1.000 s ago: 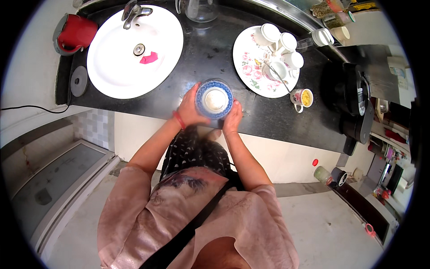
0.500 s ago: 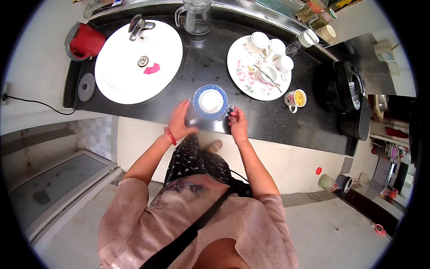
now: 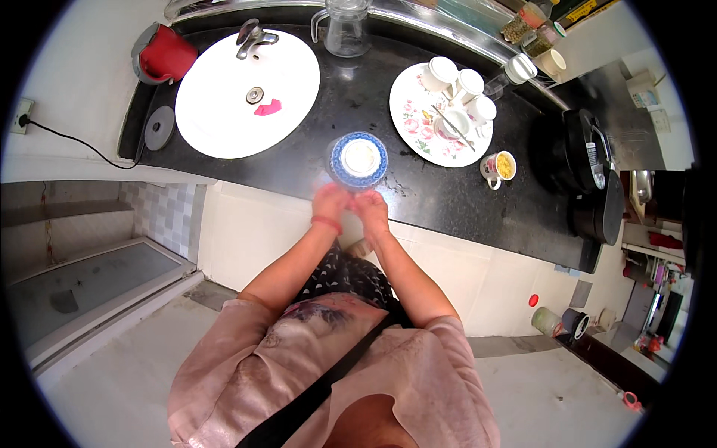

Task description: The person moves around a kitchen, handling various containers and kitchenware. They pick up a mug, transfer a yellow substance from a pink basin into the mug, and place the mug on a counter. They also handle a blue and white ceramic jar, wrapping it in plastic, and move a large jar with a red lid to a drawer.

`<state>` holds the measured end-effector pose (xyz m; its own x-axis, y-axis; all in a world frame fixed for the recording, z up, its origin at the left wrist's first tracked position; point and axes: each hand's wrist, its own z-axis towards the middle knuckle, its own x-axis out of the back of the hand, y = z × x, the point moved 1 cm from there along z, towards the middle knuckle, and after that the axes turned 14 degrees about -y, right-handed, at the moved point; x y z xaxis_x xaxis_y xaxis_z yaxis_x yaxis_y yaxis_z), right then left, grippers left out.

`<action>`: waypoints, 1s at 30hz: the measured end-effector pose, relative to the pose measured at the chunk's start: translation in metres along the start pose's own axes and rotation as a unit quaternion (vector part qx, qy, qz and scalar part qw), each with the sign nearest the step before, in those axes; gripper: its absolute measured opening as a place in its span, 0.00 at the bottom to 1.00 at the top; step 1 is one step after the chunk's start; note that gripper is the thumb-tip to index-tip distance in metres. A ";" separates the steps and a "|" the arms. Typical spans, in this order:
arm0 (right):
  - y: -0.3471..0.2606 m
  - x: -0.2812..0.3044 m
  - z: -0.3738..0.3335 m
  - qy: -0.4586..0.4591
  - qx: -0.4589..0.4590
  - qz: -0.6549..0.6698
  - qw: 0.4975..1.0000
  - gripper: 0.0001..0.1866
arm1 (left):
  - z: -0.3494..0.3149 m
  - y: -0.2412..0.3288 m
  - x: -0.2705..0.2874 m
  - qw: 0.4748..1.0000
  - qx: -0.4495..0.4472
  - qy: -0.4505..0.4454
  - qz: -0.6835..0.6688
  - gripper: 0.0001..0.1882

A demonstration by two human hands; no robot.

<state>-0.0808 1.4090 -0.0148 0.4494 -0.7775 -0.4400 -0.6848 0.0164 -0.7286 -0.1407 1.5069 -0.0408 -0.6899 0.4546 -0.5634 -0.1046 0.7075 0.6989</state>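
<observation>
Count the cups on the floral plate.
4 on the floral plate: back-left cup, middle cup, right cup, front cup crossed by a thin utensil. None seems hidden.

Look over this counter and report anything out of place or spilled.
A crumpled pink scrap lies in the white sink beside the drain, an odd spot since it might block it. Wet-looking marks also show on the dark counter, right of the blue-rimmed dish, perhaps splashes.
</observation>
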 end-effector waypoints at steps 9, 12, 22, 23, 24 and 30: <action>-0.044 0.042 -0.015 0.017 -0.057 -0.087 0.994 0.22 | -0.006 0.058 0.061 0.953 -0.021 -0.088 0.288 0.29; -0.067 0.035 0.000 -0.042 -0.032 -0.078 0.996 0.41 | 0.009 0.097 0.019 0.930 0.026 -0.204 0.305 0.44; -0.087 0.010 0.016 -0.092 -0.051 -0.033 0.994 0.51 | 0.053 0.082 -0.016 0.920 0.090 -0.337 0.181 0.50; -0.094 0.003 0.014 -0.084 -0.050 -0.028 0.995 0.51 | 0.050 0.087 -0.020 0.925 0.098 -0.319 0.184 0.49; -0.106 -0.003 0.015 -0.081 -0.050 -0.053 0.994 0.51 | 0.051 0.093 -0.027 0.929 0.104 -0.310 0.174 0.49; -0.184 -0.038 0.022 -0.063 0.000 -0.196 0.979 0.52 | 0.068 0.154 -0.088 0.932 0.061 -0.323 0.151 0.50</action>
<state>0.0407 1.4494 0.1251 0.7445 -0.6408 -0.1874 -0.4457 -0.2680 -0.8541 -0.0473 1.6132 0.0865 -0.0943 0.8463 -0.5243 0.1343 0.5327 0.8356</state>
